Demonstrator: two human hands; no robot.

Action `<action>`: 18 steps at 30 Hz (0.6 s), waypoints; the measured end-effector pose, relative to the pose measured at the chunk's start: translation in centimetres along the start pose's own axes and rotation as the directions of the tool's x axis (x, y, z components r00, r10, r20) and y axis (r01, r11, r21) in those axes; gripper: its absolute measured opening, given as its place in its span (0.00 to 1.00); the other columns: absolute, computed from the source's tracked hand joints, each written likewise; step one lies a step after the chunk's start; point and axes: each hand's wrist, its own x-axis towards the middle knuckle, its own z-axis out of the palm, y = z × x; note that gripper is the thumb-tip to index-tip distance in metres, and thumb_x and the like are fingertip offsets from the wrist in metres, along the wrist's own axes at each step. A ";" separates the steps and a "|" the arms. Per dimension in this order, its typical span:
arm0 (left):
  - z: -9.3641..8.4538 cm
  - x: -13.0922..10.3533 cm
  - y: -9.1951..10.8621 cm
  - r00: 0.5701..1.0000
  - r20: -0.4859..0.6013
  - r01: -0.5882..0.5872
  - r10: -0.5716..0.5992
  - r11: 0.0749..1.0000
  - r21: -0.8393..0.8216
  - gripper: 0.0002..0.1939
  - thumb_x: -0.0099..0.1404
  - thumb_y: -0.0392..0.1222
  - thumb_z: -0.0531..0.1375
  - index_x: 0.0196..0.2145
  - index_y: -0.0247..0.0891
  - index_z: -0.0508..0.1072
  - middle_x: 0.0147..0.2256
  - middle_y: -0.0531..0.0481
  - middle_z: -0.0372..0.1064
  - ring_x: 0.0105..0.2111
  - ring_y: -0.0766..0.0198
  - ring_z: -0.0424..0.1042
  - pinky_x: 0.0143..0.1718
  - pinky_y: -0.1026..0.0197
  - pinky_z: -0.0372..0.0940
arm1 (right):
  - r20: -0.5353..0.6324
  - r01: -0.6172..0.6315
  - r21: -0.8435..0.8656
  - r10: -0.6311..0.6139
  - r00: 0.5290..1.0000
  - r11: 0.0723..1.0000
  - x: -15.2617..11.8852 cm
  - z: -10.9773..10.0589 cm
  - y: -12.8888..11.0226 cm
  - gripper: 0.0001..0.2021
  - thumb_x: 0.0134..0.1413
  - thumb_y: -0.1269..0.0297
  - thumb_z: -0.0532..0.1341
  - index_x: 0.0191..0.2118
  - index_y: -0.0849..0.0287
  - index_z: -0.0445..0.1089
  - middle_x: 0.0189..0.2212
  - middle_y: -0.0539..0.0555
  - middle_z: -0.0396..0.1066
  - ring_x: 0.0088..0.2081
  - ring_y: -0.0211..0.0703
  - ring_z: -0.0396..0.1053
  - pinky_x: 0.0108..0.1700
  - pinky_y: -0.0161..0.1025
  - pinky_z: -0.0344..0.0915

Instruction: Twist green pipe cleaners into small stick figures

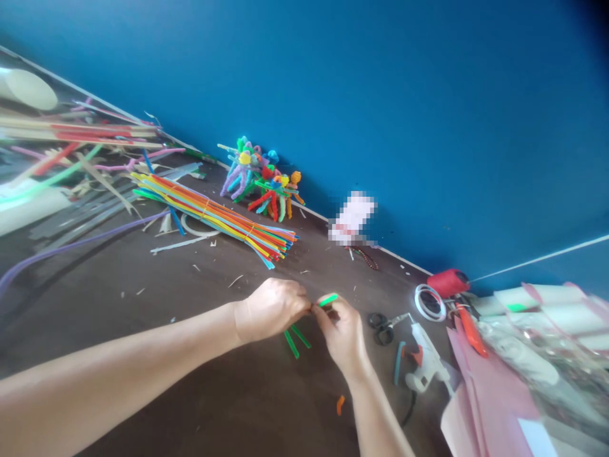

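Note:
My left hand (276, 309) is closed round green pipe cleaners (292, 343), whose two ends stick out below its fingers. Against it, fingertips touching, my right hand (343, 330) pinches a green piece (328, 300) that shows above the thumb and forefinger. The middle of the green material is hidden by my fingers. Beyond my left hand lies a tied bundle of many-coloured pipe cleaners (214, 212). Small figures made of twisted pipe cleaners (266, 178) stand by the blue wall.
Black scissors (383, 329), a white glue gun (427, 355), white rings (429, 303), a red spool (447, 282) and pink sheets (495, 393) lie at the right. An orange scrap (340, 405) is near my right forearm. Loose strips (95, 152) are heaped at the left.

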 end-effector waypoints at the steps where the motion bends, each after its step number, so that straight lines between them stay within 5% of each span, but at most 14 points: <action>1: 0.0 0.0 -0.1 0.999 -0.003 -0.041 0.041 0.999 -0.008 0.15 0.63 0.41 0.49 0.22 0.36 0.68 0.22 0.50 0.65 0.25 0.67 0.65 0.25 0.66 0.56 | 0.036 -0.088 0.080 0.085 0.996 0.993 0.1 0.0 0.3 0.08 0.49 0.62 0.58 0.24 0.59 0.66 0.20 0.49 0.64 0.23 0.36 0.62 0.26 0.33 0.59; 5: 0.0 -0.1 -0.2 0.994 -0.014 -0.105 0.104 0.993 -0.056 0.13 0.63 0.41 0.49 0.24 0.37 0.68 0.22 0.51 0.66 0.26 0.66 0.65 0.27 0.65 0.57 | 0.221 -0.368 0.307 0.310 0.925 0.878 0.5 -0.1 0.8 0.09 0.45 0.60 0.60 0.24 0.60 0.64 0.14 0.45 0.62 0.17 0.33 0.61 0.21 0.31 0.58; 9: 0.0 -0.2 -0.5 1.000 0.011 -0.025 0.026 0.993 -0.116 0.10 0.59 0.43 0.54 0.25 0.38 0.69 0.23 0.52 0.67 0.27 0.66 0.67 0.28 0.66 0.58 | 0.247 -0.390 0.330 0.320 0.915 0.860 0.5 -0.1 0.6 0.09 0.46 0.61 0.60 0.26 0.61 0.64 0.14 0.45 0.64 0.17 0.33 0.63 0.21 0.30 0.60; 12: 0.1 -0.1 -1.0 0.990 -0.031 0.126 -0.140 0.952 -0.279 0.12 0.53 0.48 0.59 0.33 0.39 0.71 0.29 0.51 0.69 0.31 0.64 0.68 0.31 0.65 0.60 | 0.232 -0.361 0.314 0.298 0.926 0.878 0.5 -0.3 0.5 0.07 0.46 0.62 0.60 0.26 0.61 0.65 0.15 0.45 0.65 0.17 0.33 0.63 0.22 0.30 0.61; 18: 0.7 0.7 -2.3 0.848 0.097 0.410 -0.521 0.530 -0.742 0.27 0.50 0.51 0.60 0.44 0.32 0.65 0.37 0.44 0.69 0.35 0.63 0.69 0.36 0.62 0.63 | 0.240 -0.291 0.302 0.224 0.945 0.908 0.5 -1.0 0.9 0.05 0.47 0.65 0.60 0.27 0.60 0.65 0.16 0.44 0.65 0.19 0.33 0.65 0.26 0.30 0.61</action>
